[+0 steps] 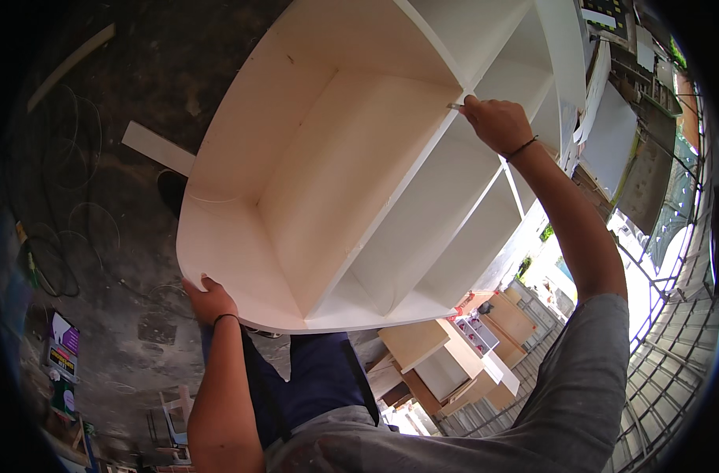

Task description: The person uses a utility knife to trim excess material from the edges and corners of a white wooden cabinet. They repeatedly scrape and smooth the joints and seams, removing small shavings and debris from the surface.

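A large white shelf unit (328, 181) with several compartments fills the middle of the view, its open side facing me. My left hand (211, 301) grips its rim at the near left corner, thumb on the inner face. At the upper right, my right hand (497, 124) is closed around a small thin tool (455, 106). Only the tool's short, metal-looking tip shows, and I cannot make out its exact kind. That tip is at the front edge of a divider, close to where several panels meet. Small rough marks run along the divider's edge.
A white board strip (158, 147) lies on the dark floor at left, near loose cables (56, 256). Wooden boxes and panels (446, 363) stand behind at lower right. Sheets of board (612, 134) lean at far right. A small chair (176, 414) stands at lower left.
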Tool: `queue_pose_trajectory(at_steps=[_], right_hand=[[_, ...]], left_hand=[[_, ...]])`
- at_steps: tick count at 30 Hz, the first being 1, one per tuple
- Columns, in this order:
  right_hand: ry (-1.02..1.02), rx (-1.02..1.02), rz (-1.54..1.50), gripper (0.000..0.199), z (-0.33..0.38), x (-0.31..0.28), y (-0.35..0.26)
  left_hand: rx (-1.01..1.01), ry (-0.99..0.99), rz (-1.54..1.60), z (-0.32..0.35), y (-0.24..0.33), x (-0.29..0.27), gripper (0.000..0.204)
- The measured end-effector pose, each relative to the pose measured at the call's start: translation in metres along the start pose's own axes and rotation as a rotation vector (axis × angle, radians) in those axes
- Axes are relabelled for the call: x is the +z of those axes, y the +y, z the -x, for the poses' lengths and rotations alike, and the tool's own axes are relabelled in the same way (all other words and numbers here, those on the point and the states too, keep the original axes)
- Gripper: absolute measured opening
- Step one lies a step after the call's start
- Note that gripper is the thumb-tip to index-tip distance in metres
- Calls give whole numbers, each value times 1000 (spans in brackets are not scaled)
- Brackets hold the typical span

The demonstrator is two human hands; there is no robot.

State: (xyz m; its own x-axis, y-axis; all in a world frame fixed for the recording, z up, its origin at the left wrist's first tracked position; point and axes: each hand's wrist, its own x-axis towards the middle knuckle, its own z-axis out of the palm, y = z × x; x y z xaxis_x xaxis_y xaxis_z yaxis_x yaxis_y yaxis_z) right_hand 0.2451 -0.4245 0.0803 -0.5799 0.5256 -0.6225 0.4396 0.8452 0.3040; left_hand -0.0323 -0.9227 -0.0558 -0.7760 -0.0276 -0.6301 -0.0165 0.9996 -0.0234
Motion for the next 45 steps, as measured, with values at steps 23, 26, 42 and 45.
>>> queue_pose_trajectory(at_steps=[23, 26, 42, 45], right_hand=[[-76, 60, 63, 23, -33, -18, 4], [-95, 65, 135, 22, -38, -22, 9], [-71, 105, -44, 23, -8, -5, -12], [-60, 58, -99, 24, 5, 11, -11]], left_hand=[[90, 77, 35, -2, -5, 4, 55], [74, 25, 39, 2, -3, 1, 54], [37, 4, 105, -3, -7, 8, 54], [59, 20, 111, -3, -8, 7, 53]])
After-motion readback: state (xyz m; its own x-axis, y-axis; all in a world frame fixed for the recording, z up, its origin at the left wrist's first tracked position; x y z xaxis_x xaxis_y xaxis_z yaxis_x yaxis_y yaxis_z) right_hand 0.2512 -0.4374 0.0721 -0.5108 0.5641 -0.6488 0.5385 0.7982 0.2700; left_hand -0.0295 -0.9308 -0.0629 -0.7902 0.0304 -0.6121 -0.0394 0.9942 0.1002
